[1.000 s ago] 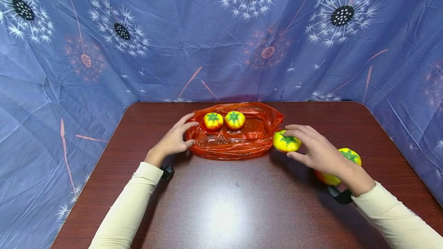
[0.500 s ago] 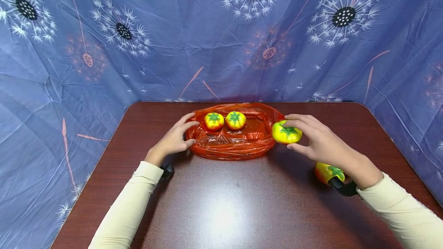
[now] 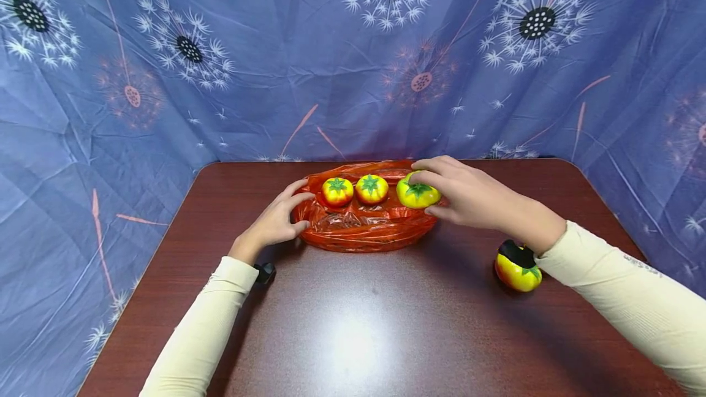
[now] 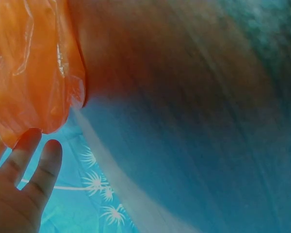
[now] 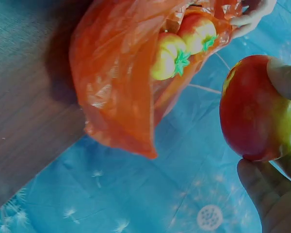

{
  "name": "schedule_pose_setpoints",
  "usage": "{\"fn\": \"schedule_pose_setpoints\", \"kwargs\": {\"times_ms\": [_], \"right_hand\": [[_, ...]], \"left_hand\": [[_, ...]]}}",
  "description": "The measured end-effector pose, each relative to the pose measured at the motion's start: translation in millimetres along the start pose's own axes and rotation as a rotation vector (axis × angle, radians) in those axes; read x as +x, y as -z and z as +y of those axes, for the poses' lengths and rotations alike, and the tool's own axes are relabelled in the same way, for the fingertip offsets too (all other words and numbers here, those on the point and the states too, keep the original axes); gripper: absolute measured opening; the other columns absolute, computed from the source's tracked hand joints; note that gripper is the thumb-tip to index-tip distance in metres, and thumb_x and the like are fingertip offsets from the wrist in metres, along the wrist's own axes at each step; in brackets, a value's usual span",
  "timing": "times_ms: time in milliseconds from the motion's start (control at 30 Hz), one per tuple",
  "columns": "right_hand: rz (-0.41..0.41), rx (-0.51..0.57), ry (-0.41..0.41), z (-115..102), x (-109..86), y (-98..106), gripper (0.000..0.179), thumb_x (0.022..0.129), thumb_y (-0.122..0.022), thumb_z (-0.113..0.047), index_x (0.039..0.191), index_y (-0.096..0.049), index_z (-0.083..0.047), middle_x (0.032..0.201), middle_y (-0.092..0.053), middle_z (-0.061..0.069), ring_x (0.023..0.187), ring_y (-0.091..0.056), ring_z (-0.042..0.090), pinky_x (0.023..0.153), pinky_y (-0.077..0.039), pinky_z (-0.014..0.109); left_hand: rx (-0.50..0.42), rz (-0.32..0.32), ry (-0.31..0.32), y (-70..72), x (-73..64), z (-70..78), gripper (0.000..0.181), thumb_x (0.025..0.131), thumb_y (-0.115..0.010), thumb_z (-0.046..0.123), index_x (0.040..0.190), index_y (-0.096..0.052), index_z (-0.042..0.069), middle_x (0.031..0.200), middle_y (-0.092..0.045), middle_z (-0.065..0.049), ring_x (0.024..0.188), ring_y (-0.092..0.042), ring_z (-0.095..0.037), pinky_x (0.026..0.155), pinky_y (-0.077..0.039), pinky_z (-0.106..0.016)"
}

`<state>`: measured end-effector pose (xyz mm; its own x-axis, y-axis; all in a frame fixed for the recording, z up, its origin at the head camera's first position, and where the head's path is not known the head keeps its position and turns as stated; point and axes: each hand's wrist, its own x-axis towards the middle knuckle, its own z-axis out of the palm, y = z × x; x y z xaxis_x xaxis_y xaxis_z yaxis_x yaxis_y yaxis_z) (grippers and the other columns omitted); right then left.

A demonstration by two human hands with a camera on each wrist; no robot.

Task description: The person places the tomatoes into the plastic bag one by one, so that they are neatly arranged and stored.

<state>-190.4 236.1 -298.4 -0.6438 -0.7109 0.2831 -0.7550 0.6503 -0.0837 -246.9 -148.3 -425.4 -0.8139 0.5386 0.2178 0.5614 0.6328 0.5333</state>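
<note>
My right hand (image 3: 474,195) grips a yellow-and-red tomato (image 3: 419,196) with a green star-shaped top, held over the right part of a red plastic bag (image 3: 364,241). In the right wrist view, thumb and fingers pinch this tomato (image 5: 252,111) from opposite sides, its red underside showing. Two similar tomatoes, one at left (image 3: 337,193) and one beside it (image 3: 372,190), lie inside the bag's wide mouth. At the bag's left rim is my left hand (image 3: 271,222), fingers spread; in the left wrist view its fairly straight fingertips (image 4: 29,138) meet the orange-looking plastic (image 4: 34,73).
Another tomato (image 3: 517,276) sits on the dark brown table (image 3: 353,299) under my right wrist, partly covered by the black wrist strap (image 3: 516,253). A blue curtain (image 3: 265,90) with dandelion prints hangs behind the table's far edge.
My right hand has carried its tomato up and leftward, from beside the bag's right rim to over its mouth. The left hand has stayed at the left rim.
</note>
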Motion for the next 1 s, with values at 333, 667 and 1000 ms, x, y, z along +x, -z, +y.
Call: {"fn": "schedule_pose_setpoints", "kwargs": {"times_ms": [333, 667, 1000], "right_hand": [[-0.052, 0.008, 0.001, -4, 34.9, -5, 0.051, 0.080, -0.080, -0.016, 0.127, -0.061, -0.014, 0.137, -0.057, 0.011, 0.126, -0.052, 0.031, 0.097, -0.052, 0.048], [-0.051, 0.041, -0.044, -2, 61.8, -16, 0.050, 0.083, -0.078, -0.020, 0.129, -0.058, -0.014, 0.143, -0.053, 0.011, 0.132, -0.049, 0.031, 0.100, -0.051, 0.050], [-0.040, -0.021, -0.019, 18, 61.1, -32, 0.052, 0.082, -0.079, -0.019, 0.129, -0.057, -0.014, 0.141, -0.053, 0.013, 0.130, -0.050, 0.033, 0.094, -0.054, 0.052]], "left_hand": [[0.005, -0.006, 0.000, 0.6, -0.4, 1.5, 0.059, 0.079, -0.073, 0.012, 0.134, -0.057, -0.001, 0.158, -0.033, -0.018, 0.145, -0.035, -0.038, 0.119, -0.031, -0.056], [0.002, -0.008, 0.004, 3.9, 1.1, 1.0, 0.059, 0.079, -0.072, 0.011, 0.135, -0.057, 0.000, 0.159, -0.032, -0.017, 0.145, -0.034, -0.037, 0.119, -0.031, -0.055], [0.015, -0.001, -0.007, 6.1, -0.1, 0.8, 0.058, 0.079, -0.072, 0.010, 0.134, -0.057, 0.000, 0.158, -0.033, -0.018, 0.145, -0.035, -0.038, 0.118, -0.032, -0.055]]}}
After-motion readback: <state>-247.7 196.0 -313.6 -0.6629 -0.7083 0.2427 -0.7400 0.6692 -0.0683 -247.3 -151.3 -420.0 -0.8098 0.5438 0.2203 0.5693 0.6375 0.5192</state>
